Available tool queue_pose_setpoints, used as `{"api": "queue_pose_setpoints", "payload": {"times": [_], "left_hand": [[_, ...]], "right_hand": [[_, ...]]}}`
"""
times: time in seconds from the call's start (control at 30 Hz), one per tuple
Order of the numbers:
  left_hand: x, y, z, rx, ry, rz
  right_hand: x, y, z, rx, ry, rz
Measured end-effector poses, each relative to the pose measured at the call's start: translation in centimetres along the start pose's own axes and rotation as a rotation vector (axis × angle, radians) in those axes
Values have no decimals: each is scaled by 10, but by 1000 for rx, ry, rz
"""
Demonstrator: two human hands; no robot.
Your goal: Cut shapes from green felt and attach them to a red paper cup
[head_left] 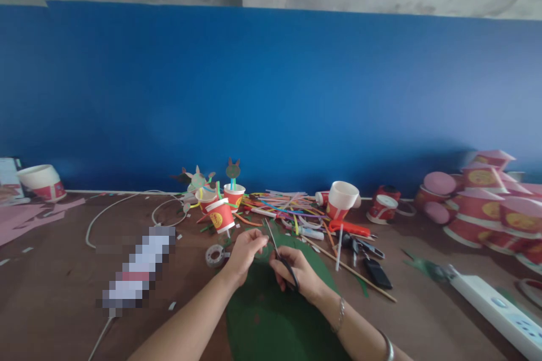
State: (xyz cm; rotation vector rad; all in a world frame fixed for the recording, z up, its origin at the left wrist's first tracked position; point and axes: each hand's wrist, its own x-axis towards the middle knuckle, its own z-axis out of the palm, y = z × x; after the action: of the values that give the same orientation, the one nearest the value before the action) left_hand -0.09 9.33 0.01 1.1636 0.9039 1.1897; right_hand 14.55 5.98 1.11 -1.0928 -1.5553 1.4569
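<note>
Scissors were gripped by right hand; left hand: grip unclear. Figure-topped cup near tabletop's back edge seemed finished, cutting unfinished.

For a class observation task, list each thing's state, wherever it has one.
Right hand: closed on scissors
Scissors: held; blade opening unclear
Left hand: fingers bent
Front cup: tilted
Cup holding eared cutout: upright
Colored strips: loose, heaped
Pink-topped cups: stacked
Tape roll: lying flat
Power strip: sockets up

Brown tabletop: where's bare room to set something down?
Left foreground of the brown tabletop, between pink paper and the pixelated object; right foreground, between the right forearm and the power strip. Crowded: beyond the scissors, with pipe cleaners and paper cups; far right, with piled cups.
</note>
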Motion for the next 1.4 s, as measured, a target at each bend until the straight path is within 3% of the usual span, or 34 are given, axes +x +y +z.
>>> {"api": "queue_pose_setpoints", "payload": {"times": [1.13, 1.4], "left_hand": [[-1, 2, 0, -7, -34, -43], [-3, 5, 4, 77, 49, 66]], "right_hand": [[1, -1, 1, -14, 44, 3], [2, 2, 1, -14, 57, 23]]}}
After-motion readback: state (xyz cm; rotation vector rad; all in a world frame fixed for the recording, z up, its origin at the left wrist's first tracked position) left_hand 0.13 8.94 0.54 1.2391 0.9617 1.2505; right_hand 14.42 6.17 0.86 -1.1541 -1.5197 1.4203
